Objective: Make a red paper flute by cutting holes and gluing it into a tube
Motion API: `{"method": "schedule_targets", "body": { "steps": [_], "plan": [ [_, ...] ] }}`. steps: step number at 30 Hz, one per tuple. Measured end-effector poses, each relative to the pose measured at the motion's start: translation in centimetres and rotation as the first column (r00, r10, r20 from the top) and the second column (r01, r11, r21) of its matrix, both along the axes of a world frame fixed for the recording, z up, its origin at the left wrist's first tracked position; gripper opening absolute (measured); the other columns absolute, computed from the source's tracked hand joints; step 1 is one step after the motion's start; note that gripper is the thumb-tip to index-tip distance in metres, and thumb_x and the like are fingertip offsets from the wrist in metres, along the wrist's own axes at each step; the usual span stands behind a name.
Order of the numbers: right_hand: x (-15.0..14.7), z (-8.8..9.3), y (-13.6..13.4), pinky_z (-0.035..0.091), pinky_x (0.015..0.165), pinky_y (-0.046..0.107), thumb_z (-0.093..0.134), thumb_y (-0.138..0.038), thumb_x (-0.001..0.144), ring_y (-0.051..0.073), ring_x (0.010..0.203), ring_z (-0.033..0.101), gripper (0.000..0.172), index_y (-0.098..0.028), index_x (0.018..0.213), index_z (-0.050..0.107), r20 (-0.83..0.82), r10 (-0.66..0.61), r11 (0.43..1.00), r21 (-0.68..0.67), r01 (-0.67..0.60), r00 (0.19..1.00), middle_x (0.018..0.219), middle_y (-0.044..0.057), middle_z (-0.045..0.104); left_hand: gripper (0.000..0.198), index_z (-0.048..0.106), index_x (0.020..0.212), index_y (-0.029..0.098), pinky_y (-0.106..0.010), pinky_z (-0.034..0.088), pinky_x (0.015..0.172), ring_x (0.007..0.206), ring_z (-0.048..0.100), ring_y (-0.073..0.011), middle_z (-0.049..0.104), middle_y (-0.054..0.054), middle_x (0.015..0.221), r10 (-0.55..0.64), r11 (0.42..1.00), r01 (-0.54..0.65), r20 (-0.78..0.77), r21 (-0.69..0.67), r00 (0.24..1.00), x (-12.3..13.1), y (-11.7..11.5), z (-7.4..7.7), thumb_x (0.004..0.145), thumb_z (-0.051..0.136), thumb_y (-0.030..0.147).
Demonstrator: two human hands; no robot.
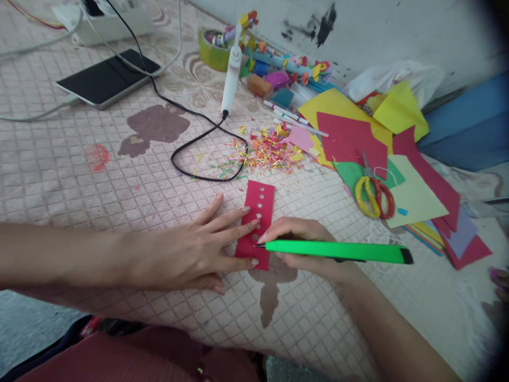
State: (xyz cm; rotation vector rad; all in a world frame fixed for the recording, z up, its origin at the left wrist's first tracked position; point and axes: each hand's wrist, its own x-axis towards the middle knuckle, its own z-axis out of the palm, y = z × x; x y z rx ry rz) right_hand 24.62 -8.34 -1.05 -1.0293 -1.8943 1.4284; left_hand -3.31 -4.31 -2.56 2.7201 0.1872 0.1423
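From my remote seat I watch through the head view as a row of small holes is worked into a red paper strip (266, 213), which lies on the table (71, 212) in front of the body, between the two hands. I judge the step in hand to be piercing or cutting near the lower end. The right grip, my right hand (312, 231), is clamped around a green cutter (338, 251), its thin point at the paper; whether it has bitten in, I cannot tell. My left hand (191, 254) lies flat, fingers spread apart, some of them pressing on the strip; it pinches nothing. The next move, I would say, calls for small, controlled pressure at the point, with the left fingertips kept clear of the blade.

The strip looks like thin, matte card, straight-edged and narrow, its holes roundish and in line. The cutter's body is long, smooth and slim, plastic by its look, with a black end. Beneath, the cloth (131, 196) is stitched in diamonds and could give under the point. Beyond lie crumbly paper scraps (274, 151) and ring-handled scissors (374, 199) on coloured sheets (417, 196).
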Motion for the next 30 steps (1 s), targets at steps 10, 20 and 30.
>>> {"method": "schedule_targets", "body": {
  "steps": [10, 20, 30],
  "plan": [
    [0.2, 0.0, 0.2, 0.051, 0.075, 0.032, 0.064, -0.051, 0.093, 0.019, 0.088, 0.066, 0.035, -0.022, 0.11, 0.073, 0.003, 0.037, 0.999, 0.024, -0.037, 0.999, 0.097, 0.006, 0.074, 0.062, 0.048, 0.149, 0.031, -0.079, 0.007, 0.114, 0.154, 0.012, -0.0446, 0.026, -0.019, 0.165, 0.0, 1.0, 0.0, 0.018, 0.015, 1.0, -0.1, -0.1, -0.2, 0.091, 0.07, 0.027],
    [0.2, 0.2, 0.2, 0.051, 0.072, 0.031, 0.064, -0.052, 0.093, 0.019, 0.083, 0.066, 0.036, -0.021, 0.11, 0.073, 0.015, 0.046, 0.998, 0.034, -0.047, 0.999, 0.095, 0.006, 0.074, 0.072, 0.041, 0.153, 0.033, -0.068, 0.007, 0.122, 0.155, 0.017, -0.0384, 0.028, -0.012, 0.166, -0.037, 0.999, 0.036, 0.006, 0.029, 0.999, -0.5, 1.2, 0.2, 0.089, 0.072, 0.036],
    [0.3, -0.1, 0.1, 0.051, 0.074, 0.033, 0.064, -0.049, 0.093, 0.021, 0.087, 0.067, 0.034, -0.022, 0.111, 0.073, 0.008, 0.048, 0.998, 0.046, -0.048, 0.999, 0.098, 0.007, 0.075, 0.074, 0.04, 0.154, 0.037, -0.063, 0.007, 0.125, 0.155, 0.019, -0.0358, 0.029, -0.007, 0.166, -0.047, 0.998, 0.045, 0.044, 0.037, 0.998, -0.7, 1.6, 0.2, 0.088, 0.073, 0.036]
  ]
}}
